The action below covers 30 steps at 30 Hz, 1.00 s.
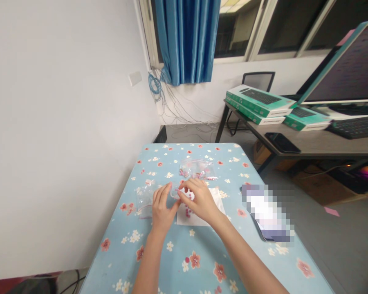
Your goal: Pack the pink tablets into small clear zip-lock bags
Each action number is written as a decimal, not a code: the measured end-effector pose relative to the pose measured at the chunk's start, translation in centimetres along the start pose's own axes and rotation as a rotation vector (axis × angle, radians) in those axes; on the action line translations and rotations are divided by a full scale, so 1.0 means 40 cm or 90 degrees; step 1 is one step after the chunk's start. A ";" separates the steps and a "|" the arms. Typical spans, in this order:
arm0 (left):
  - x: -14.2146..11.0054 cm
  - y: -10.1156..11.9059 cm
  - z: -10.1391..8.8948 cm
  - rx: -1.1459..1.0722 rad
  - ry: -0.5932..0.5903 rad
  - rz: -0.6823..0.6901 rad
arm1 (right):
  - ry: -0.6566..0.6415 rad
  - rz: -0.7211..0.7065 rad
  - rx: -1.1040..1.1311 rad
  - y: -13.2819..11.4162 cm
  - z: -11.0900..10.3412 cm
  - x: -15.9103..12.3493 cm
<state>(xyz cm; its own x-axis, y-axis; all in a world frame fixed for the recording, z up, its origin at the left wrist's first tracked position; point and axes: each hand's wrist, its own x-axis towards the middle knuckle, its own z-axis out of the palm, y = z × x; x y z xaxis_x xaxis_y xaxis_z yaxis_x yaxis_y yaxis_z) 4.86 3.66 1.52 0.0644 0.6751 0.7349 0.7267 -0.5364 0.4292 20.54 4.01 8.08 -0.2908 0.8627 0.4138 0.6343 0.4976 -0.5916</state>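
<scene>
My left hand point(164, 206) and right hand point(200, 200) are close together above the table, both narrowed to a pinch, and they seem to hold a small clear plastic bag point(174, 192) between them, though my fingers hide most of it. It sits just above a white paper sheet point(199, 218) scattered with pink beads point(187, 212). This thin film should weigh almost nothing and feel soft and slippery, so the top edge looks like the surest place to grip, and the beads look small enough to roll away easily. A second clear bag point(144, 199) lies just beside my left hand, and a third, with pink pieces inside point(196, 168), lies just beyond my right. All of this rests on a blue floral tablecloth point(159, 261), with a pixelated object point(265, 214) near its right edge and 3 boxed keyboards point(259, 100) on the desk beyond
</scene>
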 end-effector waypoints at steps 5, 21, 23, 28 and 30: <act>0.000 0.002 0.000 -0.049 0.001 -0.060 | 0.006 0.003 0.050 0.009 0.004 0.000; 0.027 0.001 -0.015 -0.730 0.020 -0.626 | -0.126 0.114 -0.006 0.147 -0.016 -0.005; 0.029 0.002 -0.013 -0.787 0.011 -0.666 | -0.154 0.104 -0.027 0.159 -0.012 -0.008; 0.034 0.010 -0.005 -0.914 -0.046 -0.736 | -0.183 0.100 -0.058 0.175 0.004 -0.013; 0.034 0.012 -0.001 -0.927 -0.068 -0.748 | -0.191 0.106 -0.063 0.179 0.012 -0.016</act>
<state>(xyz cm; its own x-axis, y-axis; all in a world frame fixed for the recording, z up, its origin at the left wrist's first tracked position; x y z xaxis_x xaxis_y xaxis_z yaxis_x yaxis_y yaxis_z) 5.28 4.31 2.76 0.1073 0.9659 -0.2357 -0.6469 0.2478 0.7211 24.95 7.08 3.26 -0.3658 0.9266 0.0873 0.7524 0.3496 -0.5583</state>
